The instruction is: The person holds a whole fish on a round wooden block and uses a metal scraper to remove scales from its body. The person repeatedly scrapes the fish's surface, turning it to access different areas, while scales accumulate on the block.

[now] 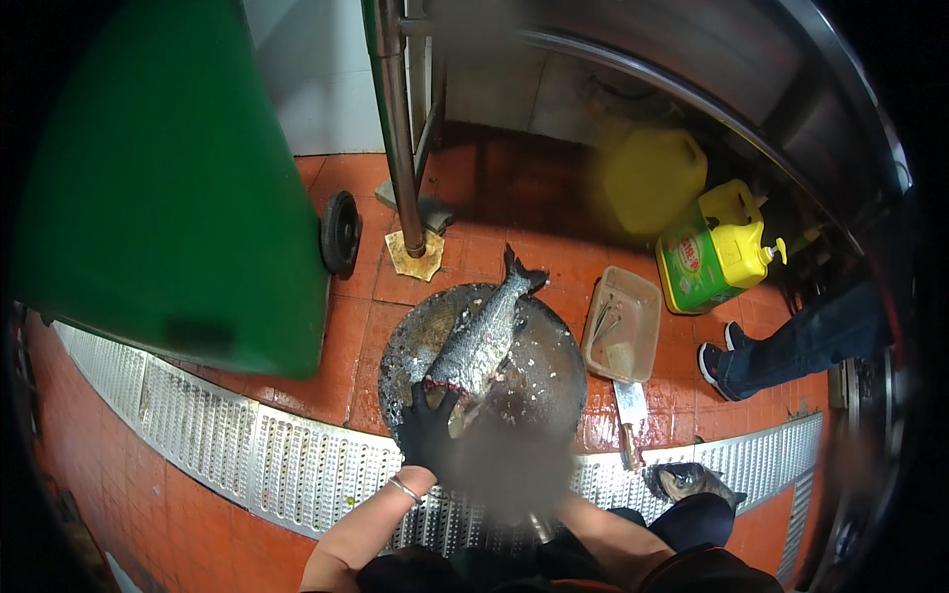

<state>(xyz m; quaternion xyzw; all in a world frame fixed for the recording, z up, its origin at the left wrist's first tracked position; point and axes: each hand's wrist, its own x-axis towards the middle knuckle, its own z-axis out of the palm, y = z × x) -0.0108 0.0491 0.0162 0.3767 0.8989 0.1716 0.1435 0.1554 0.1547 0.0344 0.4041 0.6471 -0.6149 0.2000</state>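
Observation:
A headless, silvery fish body (478, 341) lies on a round, dark chopping block (552, 352), its tail past the far rim. My left hand (428, 437), in a black glove, holds the fish at its raw, red cut end. A blurred smudge on the lens covers my right hand, so only the forearm (612, 530) shows. Beside that smudge is a small shiny metal piece (541, 528) that I cannot identify. To the right of the block, a cleaver (631, 415) lies with its blade against a plastic tub and its wooden handle towards me.
The plastic tub (623, 326) holds a few thin items. A fish head (689, 480) rests on the metal drain grating (311, 456). A green wheeled bin (170, 193) stands left, a metal table leg (404, 148) ahead. Detergent jug (704, 256) and another person's leg (801, 345) are right.

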